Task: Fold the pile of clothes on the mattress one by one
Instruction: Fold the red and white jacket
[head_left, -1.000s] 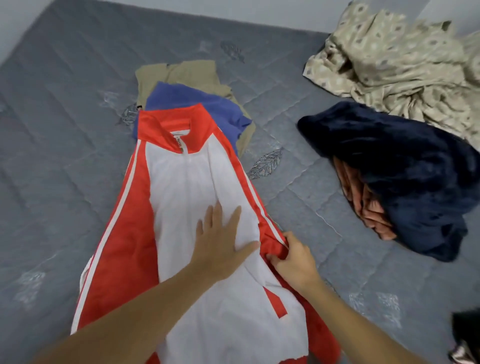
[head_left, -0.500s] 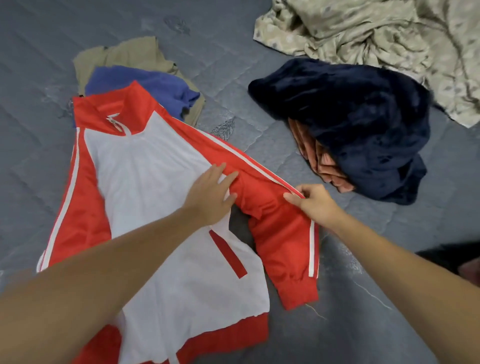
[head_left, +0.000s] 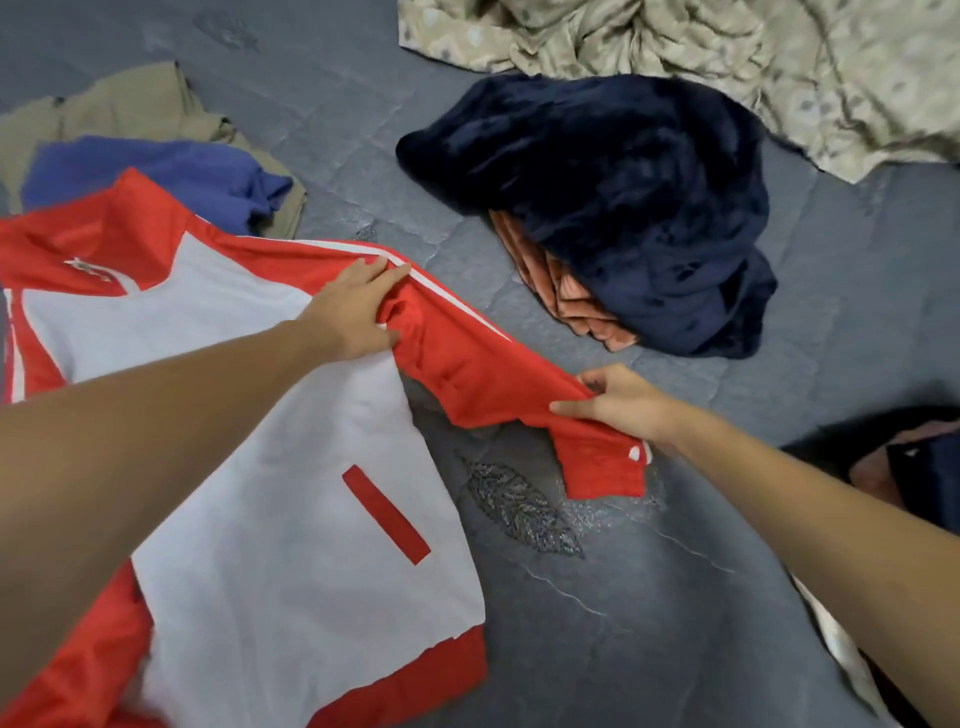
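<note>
A red and white zip jacket lies front-up on the grey mattress, its collar at the far left. Its right sleeve stretches out to the right, lifted a little off the mattress. My left hand grips the sleeve near the shoulder, fingers over the white stripe. My right hand pinches the sleeve close to the cuff. A pile of unfolded clothes, a dark navy fleece garment over an orange one, sits beyond the sleeve.
A blue garment on a khaki one lies folded at the far left behind the jacket's collar. A crumpled beige patterned sheet fills the top right. Dark clothing lies at the right edge.
My left hand slid from the white chest panel to the shoulder of the sleeve. My right hand drew the sleeve out to the right and now holds it near the cuff.
</note>
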